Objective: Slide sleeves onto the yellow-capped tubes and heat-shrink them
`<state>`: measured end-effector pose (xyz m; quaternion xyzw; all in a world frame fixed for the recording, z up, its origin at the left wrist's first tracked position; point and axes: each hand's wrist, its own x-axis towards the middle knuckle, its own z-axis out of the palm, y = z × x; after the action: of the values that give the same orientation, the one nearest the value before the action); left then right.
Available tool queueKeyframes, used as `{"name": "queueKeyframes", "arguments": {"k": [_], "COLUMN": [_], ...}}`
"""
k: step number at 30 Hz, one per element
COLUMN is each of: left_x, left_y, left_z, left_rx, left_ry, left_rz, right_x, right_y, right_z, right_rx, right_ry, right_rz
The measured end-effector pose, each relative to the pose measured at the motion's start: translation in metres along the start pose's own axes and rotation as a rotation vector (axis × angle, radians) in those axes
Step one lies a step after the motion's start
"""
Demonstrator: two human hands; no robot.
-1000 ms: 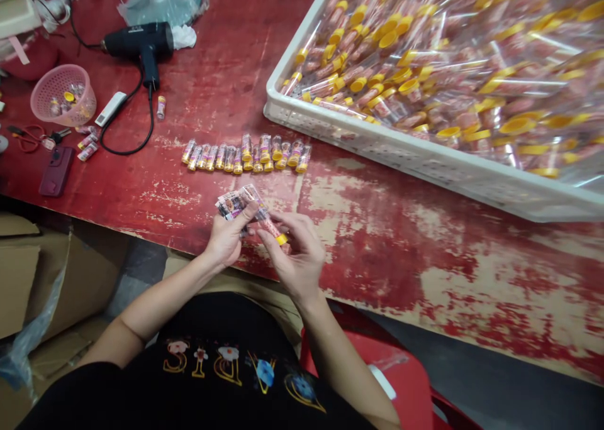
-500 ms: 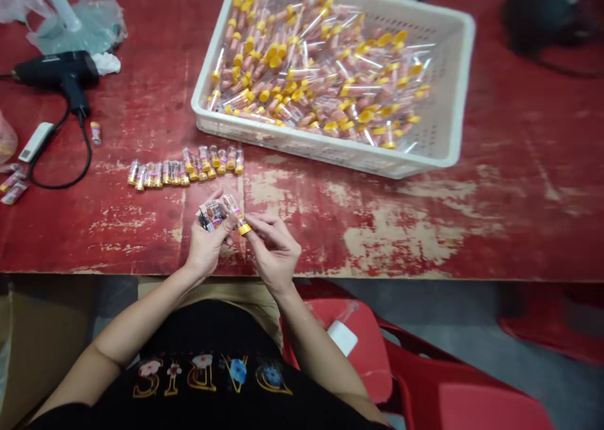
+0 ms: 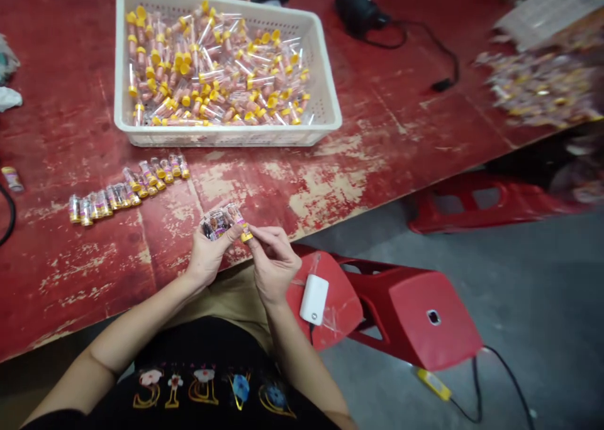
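My left hand (image 3: 206, 254) is closed on a small stack of printed plastic sleeves (image 3: 216, 224), its thumb lying across them. At the right edge of that stack, a small clear tube with a yellow cap (image 3: 246, 234) has a printed sleeve around it. My right hand (image 3: 275, 263) pinches this tube at its capped end, fingertips touching the cap. Both hands are close together above the table's front edge. Beyond them to the left, several sleeved tubes (image 3: 113, 197) stand or lean in an uneven row, yellow caps down.
A white crate (image 3: 226, 138) full of yellow-capped tubes stands behind the row. A black corded device (image 3: 361, 12) lies further right, and a pile of tubes (image 3: 542, 87) at far right. Red stools (image 3: 434, 323) are beside me, one bearing a white power bank (image 3: 314, 299).
The camera has turned to the right, so the crate and row appear further left and the stools and far pile come into view. My hands keep nearly the same grip.
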<state>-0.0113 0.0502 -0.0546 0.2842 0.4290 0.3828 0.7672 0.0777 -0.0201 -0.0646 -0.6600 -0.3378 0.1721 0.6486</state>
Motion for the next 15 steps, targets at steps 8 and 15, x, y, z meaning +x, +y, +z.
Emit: {"name": "queueKeyframes", "arguments": {"k": [8,15], "left_x": [0.007,0.017], "left_y": [-0.027,-0.030], "left_z": [0.017,-0.008], "left_rx": [0.004,-0.075], "left_ry": [-0.022,0.125], "left_rz": [-0.071,-0.072], "right_x": [0.003,0.007], "right_y": [0.011,0.047], "right_z": [-0.024,-0.004], "right_rx": [-0.017,0.095], "right_ry": [0.047,-0.086], "right_rz": [0.090,0.238]}}
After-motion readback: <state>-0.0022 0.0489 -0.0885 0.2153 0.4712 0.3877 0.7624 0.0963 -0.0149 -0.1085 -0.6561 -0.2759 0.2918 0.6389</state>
